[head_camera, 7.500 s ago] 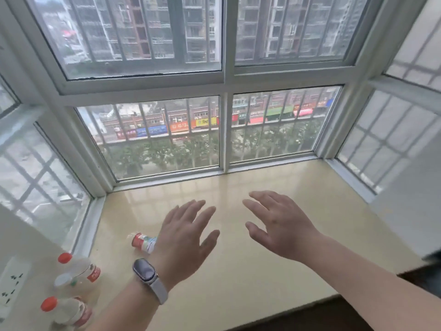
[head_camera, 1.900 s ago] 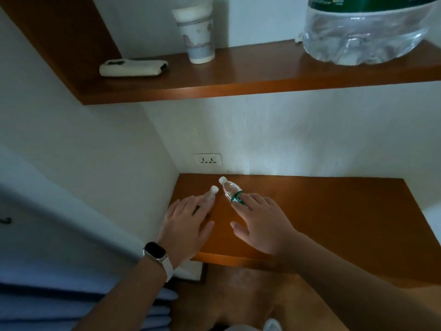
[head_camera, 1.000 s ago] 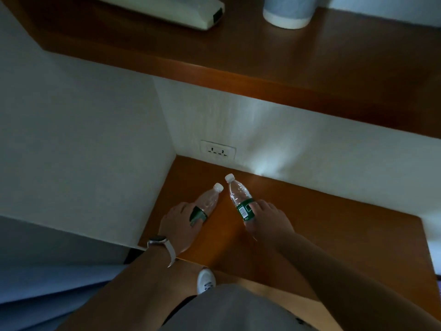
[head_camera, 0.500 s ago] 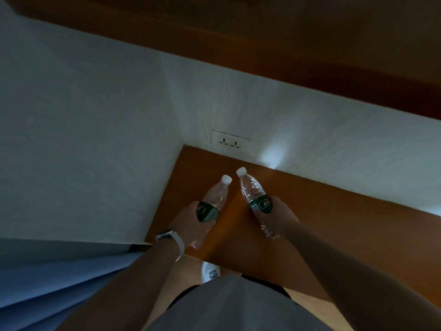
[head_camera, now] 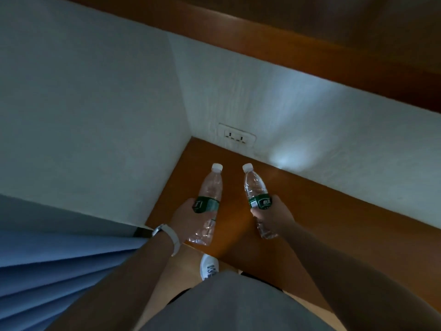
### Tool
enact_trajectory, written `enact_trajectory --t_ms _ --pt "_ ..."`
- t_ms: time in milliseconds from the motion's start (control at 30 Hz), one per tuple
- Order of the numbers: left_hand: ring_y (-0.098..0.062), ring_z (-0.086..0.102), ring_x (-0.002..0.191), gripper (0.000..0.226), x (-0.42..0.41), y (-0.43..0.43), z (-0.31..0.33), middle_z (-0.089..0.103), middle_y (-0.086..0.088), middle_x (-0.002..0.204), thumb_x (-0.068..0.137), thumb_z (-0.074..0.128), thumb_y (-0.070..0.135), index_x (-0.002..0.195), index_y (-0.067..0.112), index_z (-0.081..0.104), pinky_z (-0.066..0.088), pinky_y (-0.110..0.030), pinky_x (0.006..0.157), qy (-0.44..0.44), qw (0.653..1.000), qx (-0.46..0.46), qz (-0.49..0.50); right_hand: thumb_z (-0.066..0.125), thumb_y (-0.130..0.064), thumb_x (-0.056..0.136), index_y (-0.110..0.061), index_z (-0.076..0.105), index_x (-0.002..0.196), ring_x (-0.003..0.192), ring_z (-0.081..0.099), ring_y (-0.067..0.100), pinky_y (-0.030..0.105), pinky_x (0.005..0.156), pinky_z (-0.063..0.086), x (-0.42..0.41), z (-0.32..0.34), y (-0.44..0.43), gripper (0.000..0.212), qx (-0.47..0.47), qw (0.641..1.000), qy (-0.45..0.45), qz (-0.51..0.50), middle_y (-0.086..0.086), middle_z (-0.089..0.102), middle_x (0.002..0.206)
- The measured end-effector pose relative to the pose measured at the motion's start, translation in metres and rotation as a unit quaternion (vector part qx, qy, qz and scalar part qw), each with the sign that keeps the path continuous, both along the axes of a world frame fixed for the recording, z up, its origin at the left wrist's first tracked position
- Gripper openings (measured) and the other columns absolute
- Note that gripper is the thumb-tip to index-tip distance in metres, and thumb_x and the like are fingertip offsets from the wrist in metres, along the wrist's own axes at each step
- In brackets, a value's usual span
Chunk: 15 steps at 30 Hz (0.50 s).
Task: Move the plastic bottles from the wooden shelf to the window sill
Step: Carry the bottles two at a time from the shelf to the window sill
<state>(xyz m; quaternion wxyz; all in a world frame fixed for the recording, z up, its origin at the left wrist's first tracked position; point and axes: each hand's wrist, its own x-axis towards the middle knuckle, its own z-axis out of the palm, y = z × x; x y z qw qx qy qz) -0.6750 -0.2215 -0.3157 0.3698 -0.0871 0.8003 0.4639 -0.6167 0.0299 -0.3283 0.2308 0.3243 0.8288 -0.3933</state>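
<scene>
Two clear plastic bottles with white caps and green labels are held above the lower wooden shelf (head_camera: 334, 225), near its left corner. My left hand (head_camera: 185, 218) grips the left bottle (head_camera: 211, 187) around its label. My right hand (head_camera: 274, 217) grips the right bottle (head_camera: 254, 185) at its middle, with the bottle's base showing below my fist. Both bottles point caps away from me, toward the wall. The window sill is out of view.
A white wall socket (head_camera: 236, 137) sits just above the shelf's back corner. An upper wooden shelf (head_camera: 310, 51) overhangs at the top. Blue curtain folds (head_camera: 47, 266) hang at lower left, and a white shoe (head_camera: 210, 266) stands on the floor below the shelf edge.
Both hands have closed around the bottles and lifted them off the shelf, drawing them slightly toward me. The camera has tilted further down.
</scene>
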Motion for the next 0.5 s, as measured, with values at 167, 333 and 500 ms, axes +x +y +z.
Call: enact_trajectory --t_ms 167,333,500 --pt "-0.01 0.071 0.092 0.045 0.024 0.0 0.018 0.07 0.006 0.108 0.086 0.076 0.037 0.125 0.025 0.057 0.058 -0.023 0.069 0.017 0.998 0.008 0.061 0.076 -0.028 0.082 -0.017 0.055 0.1 0.064 0.07 0.017 0.031 0.057 0.058 0.005 0.006 0.005 0.03 -0.073 0.996 0.042 -0.011 0.005 0.071 0.082" --pt "-0.017 0.076 0.089 0.053 0.047 0.009 0.026 0.077 0.004 0.104 0.078 0.081 0.041 0.125 0.026 0.061 0.062 -0.044 0.081 -0.004 0.986 0.035 0.163 0.073 -0.021 0.084 -0.012 0.062 0.094 0.067 0.071 0.02 0.035 0.065 0.06 0.012 0.023 0.016 0.017 -0.176 0.982 0.064 0.006 0.007 0.073 0.081" --pt "-0.016 0.076 0.09 0.049 0.074 0.03 0.047 0.077 0.004 0.104 0.079 0.078 0.039 0.123 0.025 0.062 0.062 -0.041 0.082 0.014 0.975 0.031 0.218 0.072 -0.022 0.087 -0.015 0.062 0.097 0.065 0.071 0.018 0.029 0.058 0.059 0.019 0.045 0.031 0.015 -0.246 0.965 0.091 0.026 0.007 0.073 0.082"
